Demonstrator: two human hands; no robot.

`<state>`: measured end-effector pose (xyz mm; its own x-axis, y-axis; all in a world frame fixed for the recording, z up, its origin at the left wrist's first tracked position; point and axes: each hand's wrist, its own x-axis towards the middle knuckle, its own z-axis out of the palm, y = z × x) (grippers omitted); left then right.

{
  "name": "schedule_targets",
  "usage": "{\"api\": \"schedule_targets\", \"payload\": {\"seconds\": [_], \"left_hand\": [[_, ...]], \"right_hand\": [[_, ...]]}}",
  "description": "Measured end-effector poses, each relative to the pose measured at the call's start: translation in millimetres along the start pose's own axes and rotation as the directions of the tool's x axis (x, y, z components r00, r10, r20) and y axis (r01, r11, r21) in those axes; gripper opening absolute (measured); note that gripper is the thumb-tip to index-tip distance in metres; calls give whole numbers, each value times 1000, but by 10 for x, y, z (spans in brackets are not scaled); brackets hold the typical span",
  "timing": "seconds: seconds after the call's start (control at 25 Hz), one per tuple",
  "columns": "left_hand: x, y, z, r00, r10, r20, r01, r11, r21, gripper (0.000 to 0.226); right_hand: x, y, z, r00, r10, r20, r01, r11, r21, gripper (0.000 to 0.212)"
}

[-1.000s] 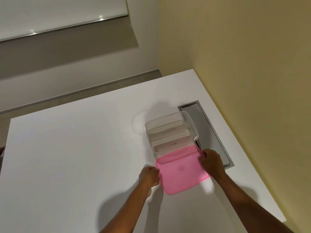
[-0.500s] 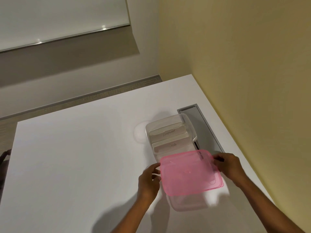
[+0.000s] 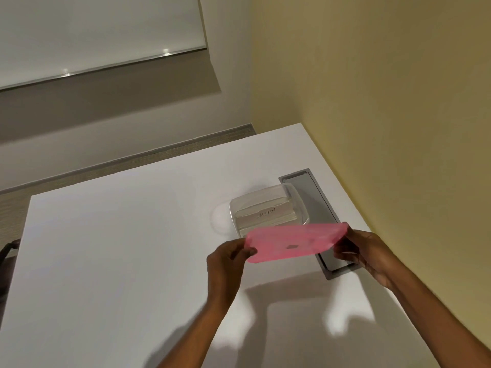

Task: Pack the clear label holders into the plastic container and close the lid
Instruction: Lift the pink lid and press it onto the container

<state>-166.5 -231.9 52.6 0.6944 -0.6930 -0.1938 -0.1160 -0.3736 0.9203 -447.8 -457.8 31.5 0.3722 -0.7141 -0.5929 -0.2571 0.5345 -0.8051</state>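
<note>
Pink lid point(image 3: 295, 241): pinched at its ends by my left hand point(image 3: 228, 257) and right hand point(image 3: 362, 251), raised above the white table point(image 3: 119, 261); tilted. Plastic container point(image 3: 268, 211): on table just beyond lid, open; label holder point(image 3: 265, 216) marked "ELEPHANT" inside.

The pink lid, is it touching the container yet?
Cannot tell. In the head view both hands hold the pink lid up, and its far edge overlaps the container, hiding any gap or contact.

White table point(image 3: 111, 261), clear plastic container point(image 3: 299, 205) resting on it, beside a recessed grey cable hatch point(image 3: 318, 197)
</note>
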Motion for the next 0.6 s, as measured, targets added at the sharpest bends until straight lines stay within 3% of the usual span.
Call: {"api": "schedule_targets", "payload": {"seconds": [0.08,0.24,0.36,0.6], "left_hand": [[96,5,-5,997,-70,-40,68,997,-47,27],[323,-31,0,983,-170,-61,162,979,-123,33],[507,-76,31,966,-246,-82,229,958,-169,33],[749,-131,127,952,-282,-117,273,958,-87,32]], "right_hand": [[62,-50,81,1000,-14,-23,13,999,-34,42],[248,-153,284,986,-142,-83,116,960,-255,10],[459,-252,437,965,-220,-141,167,935,-314,14],[896,-340,725,928,-315,-197,173,835,-523,23]]}}
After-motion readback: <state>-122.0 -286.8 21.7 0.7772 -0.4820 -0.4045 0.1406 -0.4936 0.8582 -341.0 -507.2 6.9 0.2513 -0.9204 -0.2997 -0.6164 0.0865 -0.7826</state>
